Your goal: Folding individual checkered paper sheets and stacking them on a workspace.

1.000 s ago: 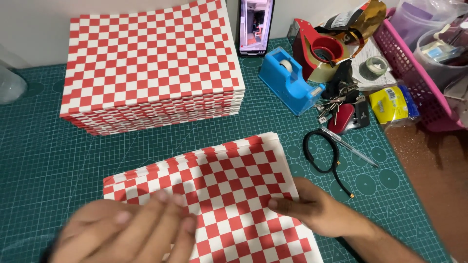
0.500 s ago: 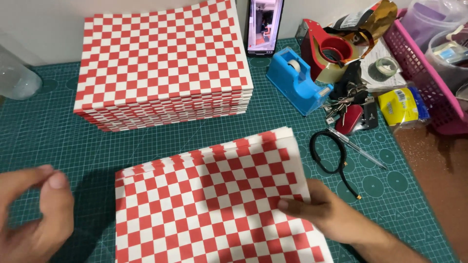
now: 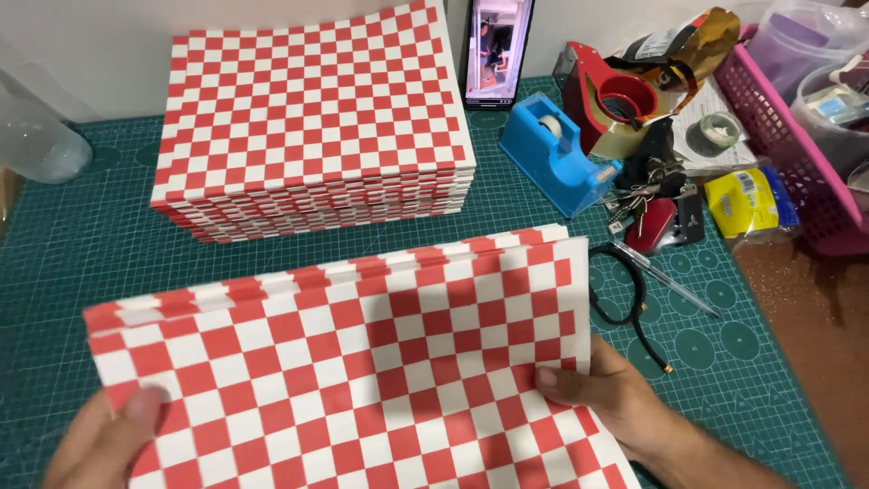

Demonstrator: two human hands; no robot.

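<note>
A flat bundle of red-and-white checkered paper sheets (image 3: 362,362) lies in front of me on a green cutting mat (image 3: 90,244). My left hand (image 3: 109,444) grips its lower left corner, thumb on top. My right hand (image 3: 606,398) holds its right edge, thumb pressed on the top sheet. Behind it a tall stack of the same checkered sheets (image 3: 312,127) rests on the mat against the wall.
Right of the stack lie a blue tape dispenser (image 3: 557,154), a red tape dispenser (image 3: 615,100), keys (image 3: 656,213), black-framed glasses (image 3: 625,299), a pen (image 3: 665,281), a yellow packet (image 3: 747,201) and a pink basket (image 3: 797,136). A phone (image 3: 496,50) leans on the wall. A clear bottle (image 3: 36,140) stands left.
My left hand came off the sheets, swung out left, then returned to grip the bundle's lower left corner. The bundle shifted and now lies squarer. The right hand stayed on its right edge.
</note>
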